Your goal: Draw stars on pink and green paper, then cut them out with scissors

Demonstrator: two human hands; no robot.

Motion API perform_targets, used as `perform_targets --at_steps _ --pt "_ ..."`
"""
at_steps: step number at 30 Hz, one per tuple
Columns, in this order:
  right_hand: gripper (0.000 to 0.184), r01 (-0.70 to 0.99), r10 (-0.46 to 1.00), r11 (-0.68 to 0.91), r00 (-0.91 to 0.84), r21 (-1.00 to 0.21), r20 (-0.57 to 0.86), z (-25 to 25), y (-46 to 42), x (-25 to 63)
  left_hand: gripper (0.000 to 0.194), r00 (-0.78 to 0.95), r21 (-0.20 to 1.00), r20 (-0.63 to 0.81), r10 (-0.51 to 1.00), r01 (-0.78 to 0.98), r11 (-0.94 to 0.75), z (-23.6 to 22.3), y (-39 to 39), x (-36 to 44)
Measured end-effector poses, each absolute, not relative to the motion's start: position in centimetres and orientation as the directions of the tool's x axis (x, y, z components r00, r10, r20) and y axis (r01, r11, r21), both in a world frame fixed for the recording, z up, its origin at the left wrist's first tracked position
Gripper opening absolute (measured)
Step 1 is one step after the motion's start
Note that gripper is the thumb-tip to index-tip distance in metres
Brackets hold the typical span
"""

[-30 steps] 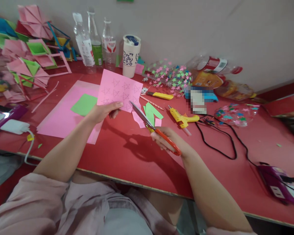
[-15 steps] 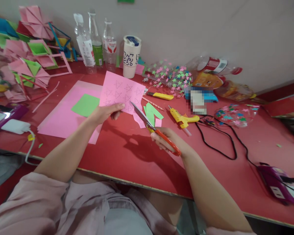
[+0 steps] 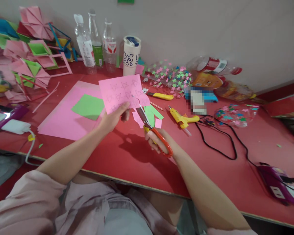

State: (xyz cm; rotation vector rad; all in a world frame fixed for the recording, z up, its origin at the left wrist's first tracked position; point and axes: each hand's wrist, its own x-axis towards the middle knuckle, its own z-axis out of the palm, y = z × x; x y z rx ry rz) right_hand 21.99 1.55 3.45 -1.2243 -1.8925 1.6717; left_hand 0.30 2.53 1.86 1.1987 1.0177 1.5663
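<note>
Between the thumb and fingers of my left hand [image 3: 119,116] is a sheet of pink paper [image 3: 120,88] with several stars drawn on it in pencil. My right hand [image 3: 159,138] grips orange-handled scissors [image 3: 161,140]. Their blades reach into the paper's lower right part, where a cut strip of the sheet curls away to the right. Beneath the scissors, green paper scraps [image 3: 150,114] and a pink scrap [image 3: 137,120] lie on the red table [image 3: 132,163]. A green square of paper [image 3: 87,107] rests on larger pink sheets [image 3: 63,120] left of my hands.
A yellow box cutter [image 3: 163,96] and a yellow glue gun [image 3: 183,119] with a black cord lie to the right. Bottles [image 3: 84,49] and a white tumbler [image 3: 131,57] stand along the wall. Folded paper models [image 3: 31,62] crowd the far left. Purple power strips [image 3: 279,186] sit at both sides.
The paper has turned and tilted in my left hand, which moved right. The scissors moved slightly left, and their blades are now in the paper, with a cut strip bending away.
</note>
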Motion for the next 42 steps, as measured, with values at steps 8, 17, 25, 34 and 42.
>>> perform_targets --at_steps 8,17,25,34,42 --pt "0.053 0.209 0.768 -0.118 -0.600 -0.971 -0.223 2.8 -0.6 19.4 0.053 -0.225 0.939 0.231 0.947 -0.203 -0.278 1.8 1.5 3.2" --pt "0.057 0.206 0.787 -0.151 -0.567 -0.967 -0.244 2.4 -0.7 19.2 0.055 -0.220 0.943 0.230 0.948 -0.193 -0.273 1.0 1.5 3.5" --pt "0.054 0.278 0.806 -0.157 -0.518 -0.948 -0.286 3.2 -0.8 19.4 0.054 -0.241 0.953 0.206 0.948 -0.173 -0.250 1.3 1.4 3.5" --pt "0.053 0.293 0.777 -0.091 -0.577 -0.952 -0.252 3.3 0.4 20.9 0.046 -0.090 0.960 0.185 0.979 -0.195 -0.200 1.4 1.7 2.4" --pt "0.057 0.309 0.792 -0.102 -0.550 -0.945 -0.265 3.1 1.0 21.2 0.044 -0.072 0.949 0.210 0.975 -0.226 -0.221 1.7 1.7 2.0"
